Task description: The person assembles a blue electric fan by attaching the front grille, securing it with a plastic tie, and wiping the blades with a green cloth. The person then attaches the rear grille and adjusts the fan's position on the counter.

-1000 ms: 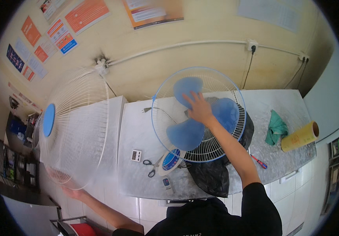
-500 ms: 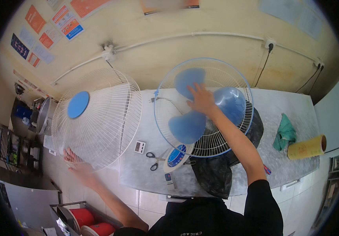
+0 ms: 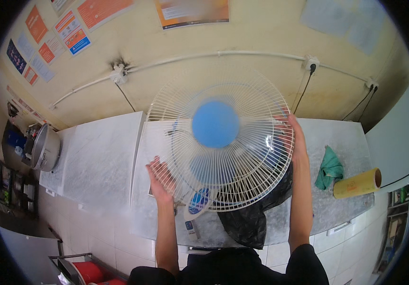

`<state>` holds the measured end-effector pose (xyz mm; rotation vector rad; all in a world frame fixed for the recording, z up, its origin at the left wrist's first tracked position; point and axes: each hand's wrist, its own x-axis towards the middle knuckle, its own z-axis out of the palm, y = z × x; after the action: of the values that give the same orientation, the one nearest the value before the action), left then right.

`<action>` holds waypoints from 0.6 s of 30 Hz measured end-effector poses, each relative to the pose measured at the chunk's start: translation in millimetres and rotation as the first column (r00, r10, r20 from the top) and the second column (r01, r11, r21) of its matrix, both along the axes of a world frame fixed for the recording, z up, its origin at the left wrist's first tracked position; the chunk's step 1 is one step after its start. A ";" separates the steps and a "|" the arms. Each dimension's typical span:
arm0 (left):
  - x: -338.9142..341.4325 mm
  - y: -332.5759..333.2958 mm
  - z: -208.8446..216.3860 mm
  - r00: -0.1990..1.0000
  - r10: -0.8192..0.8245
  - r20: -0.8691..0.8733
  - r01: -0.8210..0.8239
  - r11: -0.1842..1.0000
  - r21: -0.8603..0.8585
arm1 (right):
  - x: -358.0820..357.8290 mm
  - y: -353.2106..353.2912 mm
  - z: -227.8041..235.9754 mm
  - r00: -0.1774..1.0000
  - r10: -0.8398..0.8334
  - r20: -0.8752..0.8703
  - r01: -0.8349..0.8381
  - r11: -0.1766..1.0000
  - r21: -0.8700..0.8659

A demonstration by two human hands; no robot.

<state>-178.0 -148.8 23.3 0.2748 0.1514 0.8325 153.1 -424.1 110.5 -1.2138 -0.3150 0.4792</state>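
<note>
A white wire fan grille (image 3: pixel 215 124) with a round blue centre is held up over the fan. My left hand (image 3: pixel 161 181) grips its rim at the lower left, fingers showing through the wires. On the opposite side, my right hand (image 3: pixel 296 137) is closed around the edge. Behind the wires, the fan's blue blades (image 3: pixel 209 170) and rear cage are partly hidden. Below the cage shows the fan's base with a blue control panel (image 3: pixel 199 200). A black plastic bag (image 3: pixel 245 228) lies under the fan.
A small grey remote-like object (image 3: pixel 191 230) lies near the table's front edge. To the right are a crumpled green cloth (image 3: pixel 329 168) and a yellow cylinder (image 3: pixel 356 184). A metal pot (image 3: pixel 46 148) stands far left. Plugged cords hang from wall sockets (image 3: pixel 311 63).
The grille has moved right, from beside the fan to over its blades. My right hand has left the blades and taken the grille's right rim; my left hand moved right with it.
</note>
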 end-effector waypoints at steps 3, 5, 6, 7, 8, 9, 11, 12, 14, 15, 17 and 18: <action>35.3 15.2 -25.9 0.901 0.081 -0.426 -0.072 0.997 0.037 | 0.0 -12.1 -14.4 0.992 -0.122 0.036 0.122 0.992 0.022; 52.4 24.7 -30.3 0.803 0.111 -0.586 -0.003 0.983 0.182 | -1.9 -16.4 -28.3 0.983 -0.165 0.075 0.161 0.986 0.046; 57.0 24.4 -26.5 0.743 0.149 -0.653 0.016 0.971 0.240 | -0.8 -20.2 -35.3 0.979 -0.185 0.086 0.184 0.983 0.013; 57.9 23.3 -22.4 0.674 0.197 -0.712 0.035 0.954 0.298 | 1.1 -24.0 -48.7 0.975 -0.194 0.105 0.198 0.980 -0.030; 55.5 22.4 -19.7 0.583 0.276 -0.764 0.058 0.924 0.377 | 1.2 -25.2 -59.0 0.972 -0.199 0.121 0.209 0.975 -0.072; 55.7 23.1 -25.8 0.568 0.348 -0.745 0.075 0.880 0.469 | 2.9 -28.9 -66.5 0.958 -0.200 0.203 0.231 0.962 -0.142; 55.7 25.5 -35.8 0.531 0.489 -0.692 0.115 0.768 0.630 | 0.0 -31.8 -70.8 0.914 -0.184 0.361 0.294 0.915 -0.278; 56.3 30.3 -39.3 0.534 0.499 -0.683 0.094 0.767 0.634 | 1.9 -30.9 -74.0 0.861 -0.173 0.479 0.350 0.884 -0.309; 57.9 29.2 -42.2 0.537 0.509 -0.673 0.059 0.773 0.631 | 4.1 -31.1 -78.9 0.676 -0.134 0.725 0.510 0.795 -0.329; 58.4 33.4 -47.4 0.555 0.498 -0.666 0.063 0.773 0.631 | 4.6 -33.9 -80.0 0.690 -0.074 0.720 0.506 0.762 -0.405; 58.8 43.8 -53.0 0.589 0.482 -0.649 0.065 0.772 0.632 | -6.0 -30.1 -55.9 0.716 0.046 0.696 0.489 0.679 -0.547; 56.8 43.9 -57.5 0.594 0.483 -0.644 0.052 0.775 0.630 | -6.4 -29.0 -61.7 0.702 0.046 0.711 0.502 0.675 -0.540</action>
<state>-121.2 -104.8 -34.2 1.2711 0.7868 0.9583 146.7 -453.1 48.8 -2.1780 -0.6140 -0.1683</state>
